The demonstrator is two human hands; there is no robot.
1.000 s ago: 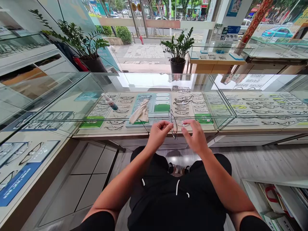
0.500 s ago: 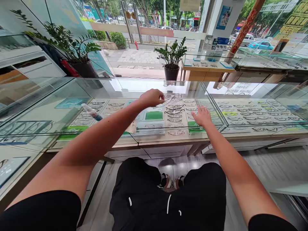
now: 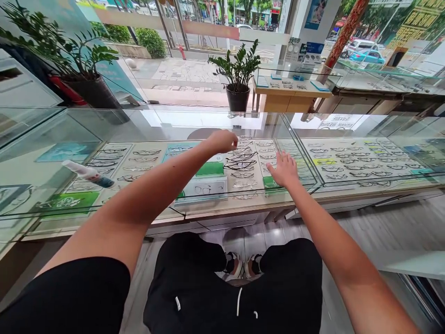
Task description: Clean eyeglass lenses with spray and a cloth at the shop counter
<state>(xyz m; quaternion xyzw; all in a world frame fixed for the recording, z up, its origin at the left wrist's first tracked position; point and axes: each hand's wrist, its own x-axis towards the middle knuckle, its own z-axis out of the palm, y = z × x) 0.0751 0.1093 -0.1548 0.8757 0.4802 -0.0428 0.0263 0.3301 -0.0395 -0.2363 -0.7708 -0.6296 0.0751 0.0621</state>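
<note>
My left hand [image 3: 225, 140] is over the glass-topped display case [image 3: 167, 121], its fingers curled in. Whatever those fingers may hold is hidden. Just right of it and nearer to me is a dark-framed pair of glasses [image 3: 240, 161]; whether it lies on the glass or under it I cannot tell. My right hand [image 3: 285, 170] rests open on the glass top, fingers spread, above a green card [image 3: 270, 183]. Rows of eyeglasses [image 3: 242, 175] show beneath the glass. A white spray bottle [image 3: 85, 172] lies on its side on the left of the case.
Potted plants [image 3: 238, 96] stand beyond the case, before the window. Farther right is a wooden display table [image 3: 295, 98] with glasses on it. A second glass case section [image 3: 361, 134] adjoins on the right. My legs [image 3: 187, 278] are close to the case's front.
The view has shifted, so the case's left part and bottle appear farther left and lower. My left hand stays curled near the glasses; my right hand remains spread on the glass.
</note>
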